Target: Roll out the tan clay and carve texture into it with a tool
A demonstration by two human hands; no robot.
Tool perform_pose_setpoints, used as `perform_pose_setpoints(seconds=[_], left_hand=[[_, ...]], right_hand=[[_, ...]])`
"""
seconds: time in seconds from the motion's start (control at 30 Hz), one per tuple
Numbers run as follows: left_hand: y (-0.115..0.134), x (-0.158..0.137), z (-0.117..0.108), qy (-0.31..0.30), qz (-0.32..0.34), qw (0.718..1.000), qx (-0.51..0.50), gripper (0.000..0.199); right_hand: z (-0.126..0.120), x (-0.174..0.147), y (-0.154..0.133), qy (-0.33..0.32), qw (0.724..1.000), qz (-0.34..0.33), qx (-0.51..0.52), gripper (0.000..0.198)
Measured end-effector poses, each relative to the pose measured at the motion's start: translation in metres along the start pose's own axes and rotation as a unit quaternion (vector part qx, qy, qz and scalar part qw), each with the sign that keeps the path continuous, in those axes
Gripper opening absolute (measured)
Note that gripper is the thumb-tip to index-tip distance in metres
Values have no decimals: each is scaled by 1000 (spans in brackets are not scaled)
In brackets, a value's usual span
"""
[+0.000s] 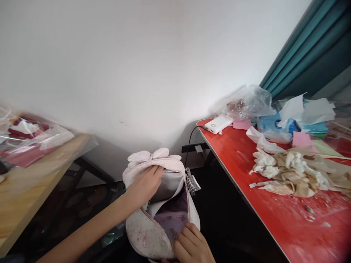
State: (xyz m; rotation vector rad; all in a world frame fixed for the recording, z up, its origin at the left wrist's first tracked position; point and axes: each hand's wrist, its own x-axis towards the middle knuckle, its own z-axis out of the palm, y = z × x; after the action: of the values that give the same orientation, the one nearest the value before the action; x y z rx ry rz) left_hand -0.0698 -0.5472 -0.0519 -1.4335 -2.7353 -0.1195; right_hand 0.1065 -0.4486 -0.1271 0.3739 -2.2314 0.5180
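Note:
A pale pink backpack [149, 230] with a bow on top stands in the middle of the head view, unzipped, so that its purple lining [175, 213] shows. A grey-white inner pocket or panel [166, 184] lies along its back. My left hand [148, 182] reaches in from the left, its fingers closed on the back flap under the bow. At the front right, my right hand [192, 243] is closed around the edge of the opening beside the zip. Both sets of fingertips are partly hidden. What lies deep in the backpack I cannot make out.
On the right, a red table [233, 157] bears crumpled tissues [290, 171], a blue tissue pack [274, 126], a clear plastic bag [252, 102] and a white power bank [218, 123] with a black cable. A wooden table [41, 186] with plastic-wrapped things stands left.

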Motion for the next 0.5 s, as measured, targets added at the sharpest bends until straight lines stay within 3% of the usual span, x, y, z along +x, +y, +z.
perform_pose_setpoints(seconds=[0.1,0.17,0.27,0.33,0.43,0.5], left_hand=[[-6,5,-11,-27,-17,998,-48,36],[-8,3,-25,-93,-11,987,-127,33],[-10,-1,-42,-245,18,922,-300,35],[-12,-3,-44,-328,23,872,-363,36],[-18,3,-32,-390,11,846,-363,37],[-24,14,-21,-389,16,861,-327,35]], right_hand=[[-1,-3,1,-6,1000,2,5,34],[-1,-3,1,0,1000,13,-4,30],[-2,-2,0,-13,998,44,-50,21],[-2,0,-1,-37,995,57,-77,21],[-3,5,-2,-57,994,61,-77,25],[-2,7,-3,-53,994,80,-50,29]])
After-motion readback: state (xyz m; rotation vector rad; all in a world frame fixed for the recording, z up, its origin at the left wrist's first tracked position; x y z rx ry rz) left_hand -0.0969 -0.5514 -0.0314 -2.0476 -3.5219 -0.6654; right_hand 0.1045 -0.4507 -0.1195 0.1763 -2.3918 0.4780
